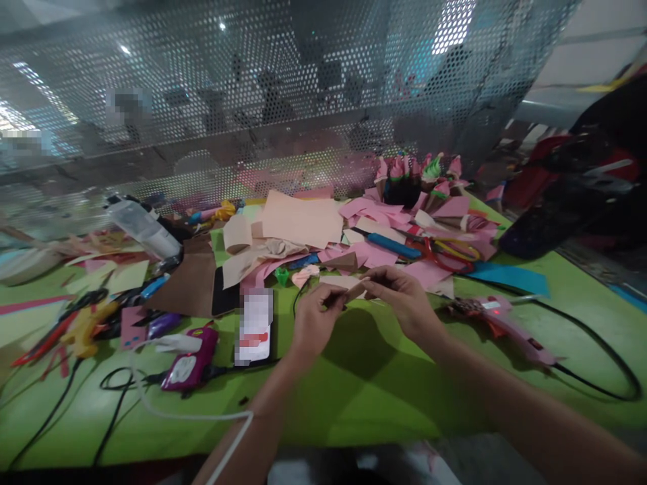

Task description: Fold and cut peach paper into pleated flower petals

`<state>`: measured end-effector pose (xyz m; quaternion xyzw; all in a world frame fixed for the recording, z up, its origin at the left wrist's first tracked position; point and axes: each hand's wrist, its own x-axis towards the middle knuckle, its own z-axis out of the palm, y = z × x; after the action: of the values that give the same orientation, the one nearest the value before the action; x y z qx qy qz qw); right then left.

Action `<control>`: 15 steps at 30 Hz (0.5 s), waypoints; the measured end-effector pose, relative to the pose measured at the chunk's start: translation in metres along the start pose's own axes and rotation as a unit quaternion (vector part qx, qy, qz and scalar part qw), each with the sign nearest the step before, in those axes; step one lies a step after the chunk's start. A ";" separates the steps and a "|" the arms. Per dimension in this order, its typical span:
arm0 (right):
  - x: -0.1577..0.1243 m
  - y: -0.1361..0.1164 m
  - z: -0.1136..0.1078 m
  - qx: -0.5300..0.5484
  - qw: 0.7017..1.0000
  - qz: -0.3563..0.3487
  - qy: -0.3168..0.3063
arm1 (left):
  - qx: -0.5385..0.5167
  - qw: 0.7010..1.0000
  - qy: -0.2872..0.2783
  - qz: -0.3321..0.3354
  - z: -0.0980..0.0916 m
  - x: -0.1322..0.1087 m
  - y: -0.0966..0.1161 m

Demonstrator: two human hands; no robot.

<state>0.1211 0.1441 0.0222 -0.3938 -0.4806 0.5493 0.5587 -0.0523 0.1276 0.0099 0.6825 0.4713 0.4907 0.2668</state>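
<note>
My left hand and my right hand meet over the green table. Between their fingertips is a small strip of beige sheet material, pinched at both ends. Whether it is paper or thin foam, I cannot tell. Just behind my hands lie cut pink scraps and a large pale peach sheet. A tool with a blue handle rests on the scraps, beside scissors with red and yellow handles. To the right of my right hand lies a pink glue gun.
Left of my hands are a phone, a magenta power adapter with trailing cables, and a yellow glue gun. A clear bottle leans near brown sheets. Pink and green swirled cones stand at the back, before a perforated metal screen.
</note>
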 end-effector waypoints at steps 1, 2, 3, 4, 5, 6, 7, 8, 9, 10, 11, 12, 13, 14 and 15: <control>0.000 0.001 0.000 0.001 1.000 0.001 -0.003 | 0.001 1.000 0.000 0.000 0.000 0.000 0.000; 0.000 0.001 -0.001 0.000 1.000 0.001 -0.005 | 0.003 1.000 0.000 0.001 -0.001 0.001 0.000; 0.001 0.002 -0.001 -0.001 1.000 0.002 -0.006 | 0.006 1.000 0.001 0.002 -0.001 0.001 0.000; 0.001 0.004 -0.001 -0.002 1.000 0.004 -0.006 | 0.011 1.000 0.000 0.005 -0.002 0.001 0.000; 0.001 0.005 -0.001 -0.004 1.000 0.005 -0.005 | 0.017 1.000 -0.001 0.009 -0.002 0.002 0.000; 0.001 0.006 -0.002 -0.007 1.000 0.007 -0.003 | 0.024 1.000 -0.003 0.013 -0.002 0.002 0.000; 0.001 0.007 -0.002 -0.011 1.000 0.007 0.000 | 0.031 0.999 -0.005 0.018 -0.002 0.002 0.001; 0.001 0.008 -0.003 -0.015 1.000 0.008 0.003 | 0.036 0.999 -0.006 0.022 -0.002 0.001 0.001; 0.001 0.009 -0.003 -0.019 1.000 0.008 0.006 | 0.040 0.999 -0.007 0.024 -0.002 0.001 0.001; 0.001 0.010 -0.004 -0.021 1.000 0.007 0.009 | 0.042 0.999 -0.008 0.025 -0.002 0.001 0.001; 0.001 0.010 -0.004 -0.022 1.000 0.006 0.010 | 0.042 0.999 -0.009 0.025 -0.001 0.000 0.001; 0.001 0.010 -0.004 -0.023 1.000 0.005 0.011 | 0.042 0.999 -0.010 0.024 -0.001 0.000 0.000; 0.001 0.010 -0.004 -0.023 1.000 0.002 0.012 | 0.041 0.999 -0.011 0.023 -0.001 0.000 0.000; 0.001 0.010 -0.004 -0.025 1.000 -0.002 0.011 | 0.043 0.999 -0.012 0.022 0.000 0.000 0.000; 0.001 0.010 -0.003 -0.027 1.000 -0.005 0.009 | 0.046 0.999 -0.013 0.022 0.000 0.001 0.000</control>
<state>0.1218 0.1461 0.0119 -0.4115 -0.4922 0.5297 0.5549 -0.0528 0.1282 0.0100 0.7107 0.4747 0.4653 0.2301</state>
